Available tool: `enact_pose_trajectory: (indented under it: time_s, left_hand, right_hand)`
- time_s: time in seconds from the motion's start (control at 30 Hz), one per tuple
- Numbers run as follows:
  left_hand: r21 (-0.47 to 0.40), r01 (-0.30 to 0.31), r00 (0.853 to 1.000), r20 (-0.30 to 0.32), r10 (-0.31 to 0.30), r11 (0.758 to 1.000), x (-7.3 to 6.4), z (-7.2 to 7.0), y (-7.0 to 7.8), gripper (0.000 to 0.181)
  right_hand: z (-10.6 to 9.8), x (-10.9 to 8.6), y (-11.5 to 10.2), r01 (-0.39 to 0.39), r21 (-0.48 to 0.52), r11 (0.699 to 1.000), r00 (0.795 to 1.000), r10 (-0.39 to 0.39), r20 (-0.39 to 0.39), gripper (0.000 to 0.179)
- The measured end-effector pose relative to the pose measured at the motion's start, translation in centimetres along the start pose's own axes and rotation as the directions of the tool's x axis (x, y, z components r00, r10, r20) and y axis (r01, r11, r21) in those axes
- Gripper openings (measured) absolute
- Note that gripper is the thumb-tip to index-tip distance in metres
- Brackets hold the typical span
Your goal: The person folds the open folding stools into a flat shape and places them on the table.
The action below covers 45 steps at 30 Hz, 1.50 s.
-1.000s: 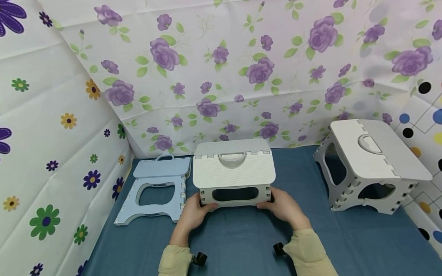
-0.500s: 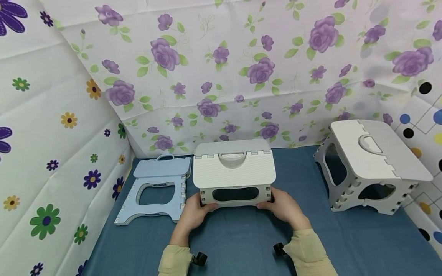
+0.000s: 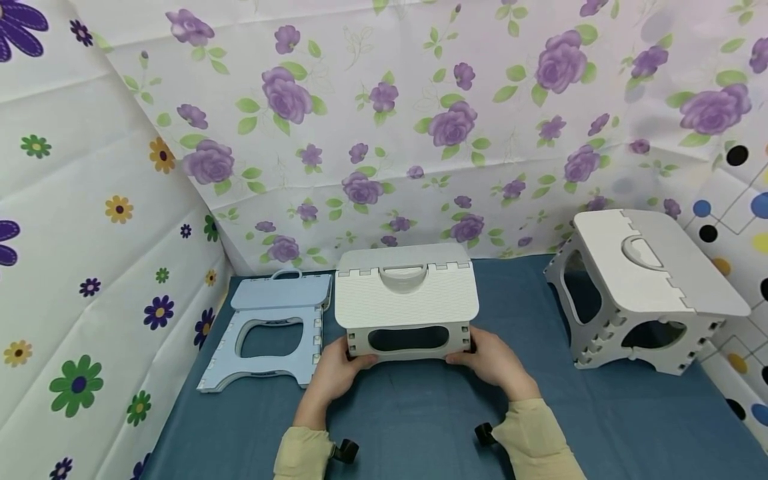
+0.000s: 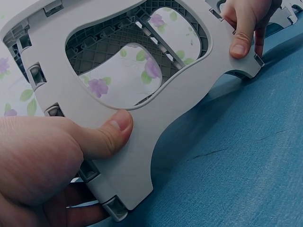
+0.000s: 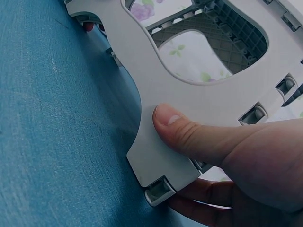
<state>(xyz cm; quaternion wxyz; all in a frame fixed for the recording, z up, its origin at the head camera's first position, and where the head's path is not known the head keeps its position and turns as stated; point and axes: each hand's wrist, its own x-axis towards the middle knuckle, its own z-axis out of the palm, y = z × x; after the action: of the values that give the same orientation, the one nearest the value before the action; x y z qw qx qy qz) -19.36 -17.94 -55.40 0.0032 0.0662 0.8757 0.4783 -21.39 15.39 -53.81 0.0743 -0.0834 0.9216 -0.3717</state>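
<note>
A whitish folding step stool [image 3: 408,303] stands unfolded in the middle of the blue-covered table, its top up and an oval opening in its front panel. My left hand [image 3: 334,370] grips its lower left corner, thumb across the front panel. At the lower right corner my right hand [image 3: 495,360] holds it the same way. In the left wrist view the left thumb [image 4: 111,137] presses the panel below the opening, the fingers behind the leg. The right wrist view shows the right thumb [image 5: 177,127] flat on the front, fingers curled behind the hinged edge.
A light blue folding stool [image 3: 270,333] lies folded flat to the left, close to my left hand. Another whitish stool [image 3: 654,267] stands unfolded at the right. Behind the blue tablecloth [image 3: 414,427] hangs a flowered curtain [image 3: 384,133], with patterned sheets at both sides.
</note>
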Motion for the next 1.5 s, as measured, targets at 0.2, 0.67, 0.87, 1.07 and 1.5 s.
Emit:
enact_pose_trajectory:
  time_s: [0.2, 0.67, 0.87, 1.07, 1.5]
  left_hand:
    - [-0.008, 0.006, 1.0, 0.005, -0.006, 1.0, -0.01, -0.01, -0.05, 0.046]
    - [-0.008, 0.0, 1.0, 0.001, 0.0, 1.0, 0.1, 0.0, 0.01, 0.047]
    - [-0.008, 0.004, 1.0, 0.004, -0.004, 1.0, 0.01, 0.04, -0.03, 0.047]
    - [-0.001, 0.0, 1.0, 0.005, 0.0, 1.0, 0.02, 0.03, 0.03, 0.046]
    - [0.0, 0.011, 1.0, 0.001, -0.011, 1.0, 0.01, 0.05, 0.03, 0.046]
  right_hand:
    - [0.18, -0.07, 0.2, -0.009, 0.008, 1.0, 1.0, 0.009, 0.0, 0.051]
    - [-0.01, 0.12, 0.14, 0.003, 0.0, 1.0, 1.0, -0.003, 0.0, 0.051]
    - [-0.04, 0.02, 0.08, 0.005, 0.007, 1.0, 1.0, -0.005, 0.002, 0.048]
    - [0.08, -0.03, 0.15, -0.003, 0.008, 1.0, 1.0, 0.003, 0.003, 0.048]
    - [0.09, 0.12, 0.21, 0.002, 0.004, 1.0, 1.0, -0.002, 0.003, 0.046]
